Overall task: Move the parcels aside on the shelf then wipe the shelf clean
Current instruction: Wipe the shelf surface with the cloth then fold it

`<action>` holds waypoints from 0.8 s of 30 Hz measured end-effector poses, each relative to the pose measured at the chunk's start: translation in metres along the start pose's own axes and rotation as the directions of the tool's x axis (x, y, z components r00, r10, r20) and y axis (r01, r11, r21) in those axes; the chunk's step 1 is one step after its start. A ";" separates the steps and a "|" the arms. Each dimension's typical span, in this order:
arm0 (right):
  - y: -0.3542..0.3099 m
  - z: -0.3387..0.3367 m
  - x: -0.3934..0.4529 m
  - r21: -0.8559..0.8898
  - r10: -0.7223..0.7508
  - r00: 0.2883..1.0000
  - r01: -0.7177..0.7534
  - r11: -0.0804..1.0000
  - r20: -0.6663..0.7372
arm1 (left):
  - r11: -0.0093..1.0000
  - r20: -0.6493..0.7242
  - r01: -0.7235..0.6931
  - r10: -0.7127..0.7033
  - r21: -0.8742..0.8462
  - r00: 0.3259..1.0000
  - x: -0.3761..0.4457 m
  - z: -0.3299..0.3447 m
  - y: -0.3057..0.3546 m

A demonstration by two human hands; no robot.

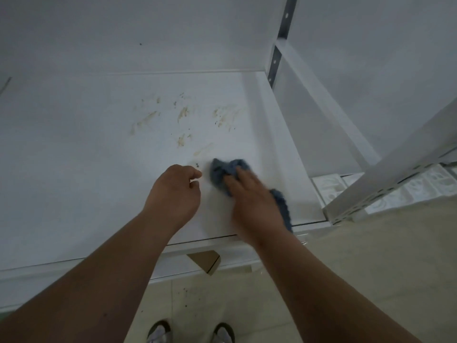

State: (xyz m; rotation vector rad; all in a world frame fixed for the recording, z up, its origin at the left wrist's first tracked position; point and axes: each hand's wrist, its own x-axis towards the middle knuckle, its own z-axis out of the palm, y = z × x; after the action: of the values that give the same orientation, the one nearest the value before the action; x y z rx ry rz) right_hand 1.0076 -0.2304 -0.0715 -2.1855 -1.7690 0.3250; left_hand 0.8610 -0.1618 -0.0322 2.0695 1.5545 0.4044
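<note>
White and smooth, the flat shelf fills most of the view, with a plain white wall behind it. Brown smears streak the shelf toward 12 o'clock from the hands, thin and scratchy, and a few tiny dark specks sit just beside the left hand.

The right hand presses flat on a blue cloth. The cloth is soft, fuzzy and crumpled, and it lies on the shelf near the front edge. It bunches up past the fingertips at 11 o'clock, and one end trails out from under the wrist at 5 o'clock. The fingers are nearly straight on top of it, so this grip is open and pushing down.

The left hand rests on the shelf at 9 o'clock from the cloth. Its fingers are curled in and its grip holds nothing.

A grey metal post with round holes stands at 1 o'clock. Below the shelf edge, a corner of brown cardboard peeks out. Two shoes stand on the pale tiled floor at 6 o'clock.
</note>
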 end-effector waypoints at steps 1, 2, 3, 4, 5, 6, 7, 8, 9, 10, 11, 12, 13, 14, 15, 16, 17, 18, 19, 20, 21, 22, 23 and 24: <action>0.015 -0.006 0.005 -0.019 0.077 0.996 -0.078 0.997 -0.040 | 1.000 0.001 0.011 -0.011 -0.010 1.000 0.000 -0.001 -0.002; 0.029 -0.012 0.011 -0.028 0.168 0.982 -0.171 0.985 -0.081 | 1.000 -0.001 0.021 -0.021 -0.017 1.000 0.000 -0.002 -0.004; 0.041 -0.016 0.016 -0.028 0.253 0.961 -0.258 0.966 -0.107 | 0.999 -0.004 0.032 -0.032 -0.022 0.999 0.000 -0.004 -0.007; 0.049 -0.019 0.022 -0.020 0.318 0.940 -0.322 0.946 -0.123 | 0.999 -0.011 0.039 -0.040 -0.025 0.999 -0.001 -0.005 -0.009; 0.051 -0.019 0.028 -0.011 0.359 0.924 -0.364 0.931 -0.133 | 0.998 -0.018 0.050 -0.050 -0.029 0.999 -0.001 -0.005 -0.013; 0.049 -0.018 0.035 -0.008 0.384 0.913 -0.388 0.921 -0.138 | 0.998 -0.026 0.056 -0.057 -0.030 0.998 -0.002 -0.006 -0.015; 0.043 -0.017 0.041 -0.017 0.387 0.912 -0.393 0.920 -0.135 | 0.998 -0.032 0.063 -0.064 -0.031 0.997 -0.002 -0.006 -0.017; 0.034 -0.014 0.047 -0.029 0.368 0.921 -0.374 0.927 -0.130 | 0.997 -0.036 0.073 -0.074 -0.032 0.997 -0.002 -0.007 -0.019; 0.024 -0.011 0.052 -0.030 0.323 0.938 -0.329 0.944 -0.128 | 0.996 -0.037 0.080 -0.081 -0.034 0.996 -0.003 -0.007 -0.020; 0.011 -0.007 0.053 -0.029 0.257 0.959 -0.262 0.965 -0.117 | 0.996 -0.035 0.083 -0.084 -0.037 0.996 -0.003 -0.007 -0.020; -0.002 -0.003 0.052 -0.028 0.173 0.980 -0.176 0.984 -0.093 | 0.996 -0.034 0.084 -0.085 -0.041 0.996 -0.003 -0.007 -0.021; -0.013 0.000 0.048 -0.022 0.085 0.995 -0.086 0.996 -0.052 | 0.995 -0.034 0.084 -0.085 -0.045 0.996 -0.003 -0.007 -0.021; -0.019 0.003 0.042 -0.009 0.010 1.000 -0.010 1.000 -0.003 | 0.995 -0.035 0.083 -0.085 -0.046 0.996 -0.003 -0.007 -0.021; -0.020 0.003 0.036 0.010 -0.033 0.999 0.033 0.999 0.040 | 0.996 -0.035 0.081 -0.082 -0.044 0.996 -0.003 -0.007 -0.020; -0.014 0.000 0.032 0.031 -0.040 0.998 0.039 0.999 0.056 | 0.996 -0.034 0.076 -0.077 -0.042 0.996 -0.002 -0.007 -0.020; -0.003 -0.004 0.029 0.042 -0.010 0.999 0.008 0.999 0.044 | 0.997 -0.032 0.070 -0.072 -0.041 0.997 -0.001 -0.007 -0.019; 0.012 -0.009 0.029 0.028 0.057 0.998 -0.057 0.998 0.008 | 0.997 -0.030 0.068 -0.069 -0.040 0.997 0.000 -0.007 -0.019; 0.027 -0.013 0.030 -0.002 0.142 0.989 -0.142 0.990 -0.042 | 0.997 -0.031 0.068 -0.070 -0.040 0.997 0.001 -0.007 -0.019; 0.038 -0.018 0.033 -0.034 0.222 0.971 -0.225 0.974 -0.085 | 0.996 -0.034 0.072 -0.074 -0.043 0.997 0.002 -0.008 -0.020; 0.044 -0.021 0.036 -0.039 0.289 0.952 -0.294 0.955 -0.102 | 0.996 -0.036 0.078 -0.080 -0.045 0.996 0.003 -0.008 -0.021; 0.044 -0.021 0.040 -0.032 0.329 0.938 -0.334 0.942 -0.110 | 0.995 -0.034 0.084 -0.086 -0.046 0.996 0.003 -0.008 -0.021; 0.038 -0.020 0.045 -0.025 0.345 0.933 -0.349 0.937 -0.108 | 0.995 -0.030 0.092 -0.093 -0.045 0.995 0.004 -0.007 -0.022; 0.029 -0.017 0.049 -0.030 0.328 0.939 -0.333 0.943 -0.101 | 0.994 -0.029 0.101 -0.102 -0.045 0.994 0.003 -0.007 -0.024; 0.019 -0.013 0.051 -0.051 0.279 0.955 -0.285 0.957 -0.101 | 0.993 -0.031 0.110 -0.111 -0.043 0.993 0.003 -0.007 -0.025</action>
State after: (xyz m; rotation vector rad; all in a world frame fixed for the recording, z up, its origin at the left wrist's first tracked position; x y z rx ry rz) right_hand 1.0399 -0.1855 -0.0659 -2.4614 -1.4371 0.2268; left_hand 0.8381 -0.1521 -0.0412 1.9444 1.6572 0.4284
